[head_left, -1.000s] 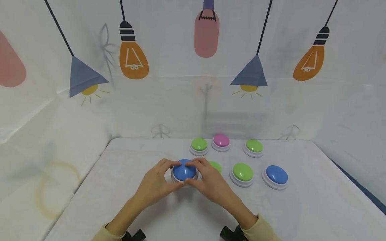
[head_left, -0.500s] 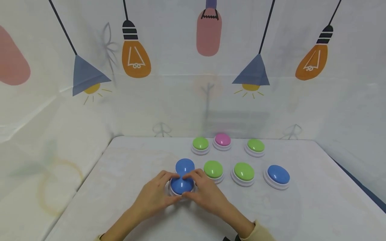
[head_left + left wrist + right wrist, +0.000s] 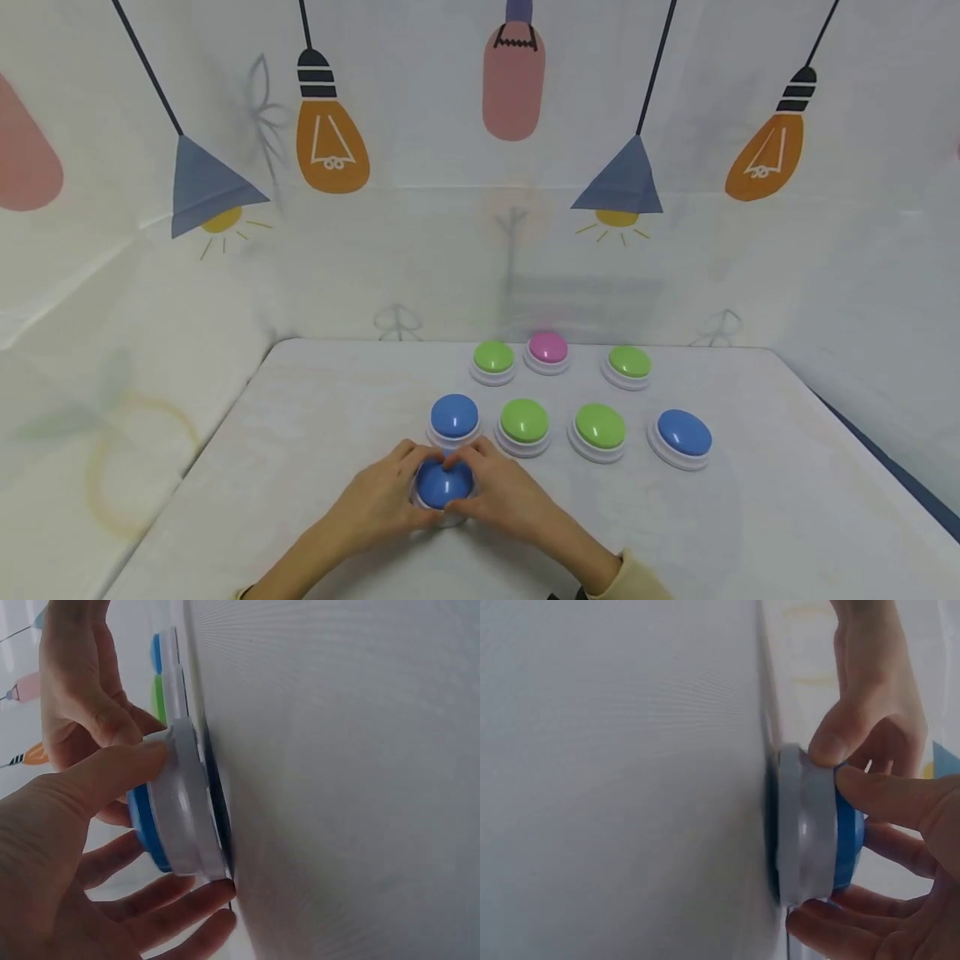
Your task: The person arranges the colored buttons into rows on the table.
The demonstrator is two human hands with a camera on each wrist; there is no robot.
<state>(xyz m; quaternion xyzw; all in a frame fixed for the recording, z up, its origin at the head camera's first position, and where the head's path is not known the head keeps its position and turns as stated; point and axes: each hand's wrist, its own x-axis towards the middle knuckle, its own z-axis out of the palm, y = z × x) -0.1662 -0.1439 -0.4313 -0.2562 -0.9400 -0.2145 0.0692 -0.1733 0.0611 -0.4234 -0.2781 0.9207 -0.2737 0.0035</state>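
Observation:
Both my hands hold a blue push button (image 3: 446, 485) with a white round base, near the middle of the table. My left hand (image 3: 381, 495) grips its left side and my right hand (image 3: 508, 493) its right side, with thumbs at the near edge and fingertips almost meeting at the far edge. In the left wrist view, the thumb presses the white base (image 3: 180, 806), and a dark strip of shadow shows between base and tabletop. Just beyond the held one stands a second blue button (image 3: 454, 415), its front edge partly hidden by my fingers.
Level with the second blue button are two green buttons (image 3: 524, 421) and another blue button (image 3: 684, 432) to the right. Farther back stand a green button (image 3: 493, 357), a pink button (image 3: 548, 347) and one more green button (image 3: 629, 362). A printed cloth (image 3: 420, 250) hangs behind the white table (image 3: 315, 400).
My hands have drawn the held blue button toward me, away from the other blue button. That one and the nearest green button have come into fuller view.

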